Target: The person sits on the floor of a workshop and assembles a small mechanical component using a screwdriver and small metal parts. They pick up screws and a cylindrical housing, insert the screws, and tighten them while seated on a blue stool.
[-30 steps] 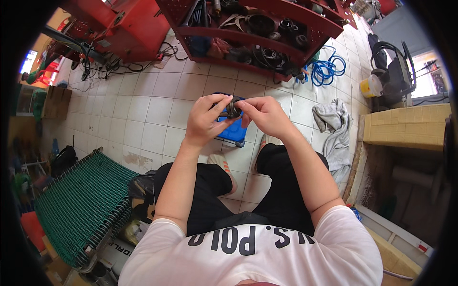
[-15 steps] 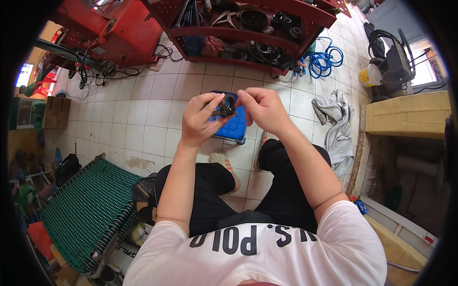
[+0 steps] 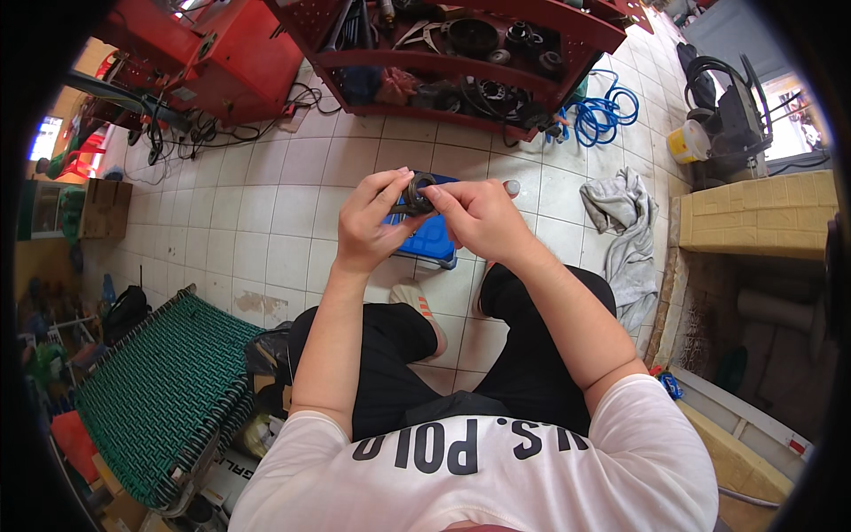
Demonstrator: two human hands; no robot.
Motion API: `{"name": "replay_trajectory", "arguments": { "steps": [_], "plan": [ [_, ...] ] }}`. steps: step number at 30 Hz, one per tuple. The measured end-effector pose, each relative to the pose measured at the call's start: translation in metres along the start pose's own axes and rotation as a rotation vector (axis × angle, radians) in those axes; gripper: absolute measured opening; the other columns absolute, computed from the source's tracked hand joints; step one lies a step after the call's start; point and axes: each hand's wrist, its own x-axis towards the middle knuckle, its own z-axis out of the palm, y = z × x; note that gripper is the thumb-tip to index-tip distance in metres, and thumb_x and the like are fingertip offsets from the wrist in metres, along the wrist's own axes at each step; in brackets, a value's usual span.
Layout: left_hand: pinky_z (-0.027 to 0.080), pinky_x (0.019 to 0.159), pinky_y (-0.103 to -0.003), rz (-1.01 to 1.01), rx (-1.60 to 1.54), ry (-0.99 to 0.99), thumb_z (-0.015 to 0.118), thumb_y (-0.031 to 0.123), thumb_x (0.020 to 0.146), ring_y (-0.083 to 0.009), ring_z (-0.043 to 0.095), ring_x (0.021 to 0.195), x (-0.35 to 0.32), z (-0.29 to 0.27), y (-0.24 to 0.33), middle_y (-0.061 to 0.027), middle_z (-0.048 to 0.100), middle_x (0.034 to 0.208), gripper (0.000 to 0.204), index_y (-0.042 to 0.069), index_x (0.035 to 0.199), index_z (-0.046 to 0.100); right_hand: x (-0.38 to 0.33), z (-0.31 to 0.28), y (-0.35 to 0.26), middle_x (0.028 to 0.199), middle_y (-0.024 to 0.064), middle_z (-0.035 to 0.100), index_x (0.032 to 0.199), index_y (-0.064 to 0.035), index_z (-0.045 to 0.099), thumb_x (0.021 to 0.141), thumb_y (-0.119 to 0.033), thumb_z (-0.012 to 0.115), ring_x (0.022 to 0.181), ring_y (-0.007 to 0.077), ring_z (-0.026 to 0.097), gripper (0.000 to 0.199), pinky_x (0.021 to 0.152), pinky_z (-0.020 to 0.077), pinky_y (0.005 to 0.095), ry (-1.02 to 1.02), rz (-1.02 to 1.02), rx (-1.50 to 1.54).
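My left hand point(image 3: 365, 222) is closed around a dark metal ring-shaped part point(image 3: 417, 195) with a short stem sticking out at its lower left. My right hand point(image 3: 483, 217) meets it from the other side, thumb and fingers pinched at the ring's right edge. Whether a smaller piece sits between those right fingertips is hidden. Below both hands stands a low blue plastic stool point(image 3: 424, 238), partly covered by them. A small pale round object point(image 3: 512, 188) shows just beyond my right knuckles.
A red shelf cart point(image 3: 443, 66) with metal parts stands ahead, a red machine point(image 3: 213, 71) at far left. Blue hose point(image 3: 596, 115) and a grey cloth point(image 3: 620, 230) lie on the tiled floor at right. A green woven seat point(image 3: 168, 381) is at near left.
My right hand has moved left and its fingers have come onto the ring part. The left hand stays almost where it was. The pale round object has come into sight.
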Motion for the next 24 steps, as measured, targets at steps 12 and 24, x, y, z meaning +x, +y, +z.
{"name": "replay_trajectory", "arguments": {
  "steps": [12,24],
  "plan": [
    [0.053,0.099,-0.039,-0.103,-0.016,-0.009,0.085,0.004,0.074,-0.0330,0.067,0.114,-0.002,0.002,0.000,-0.0174,0.066,0.125,0.058,0.000,0.128,0.063,-0.010,0.003,-0.023,0.067,0.0170,0.065,0.097,-0.0040,0.076,0.100,-0.026,0.060,0.057,0.0361,0.060,0.027,0.055,0.0474,0.0381,0.048,-0.099,-0.078],
    [0.055,0.096,-0.038,-0.084,-0.033,0.009,0.085,0.002,0.072,-0.0328,0.067,0.113,-0.001,0.002,0.000,-0.0173,0.066,0.124,0.058,0.000,0.126,0.063,-0.011,0.008,-0.025,0.068,0.0184,0.065,0.096,-0.0036,0.073,0.101,-0.025,0.059,0.060,0.0374,0.063,0.027,0.055,0.0474,0.0410,0.096,-0.209,-0.185]
  ]
}}
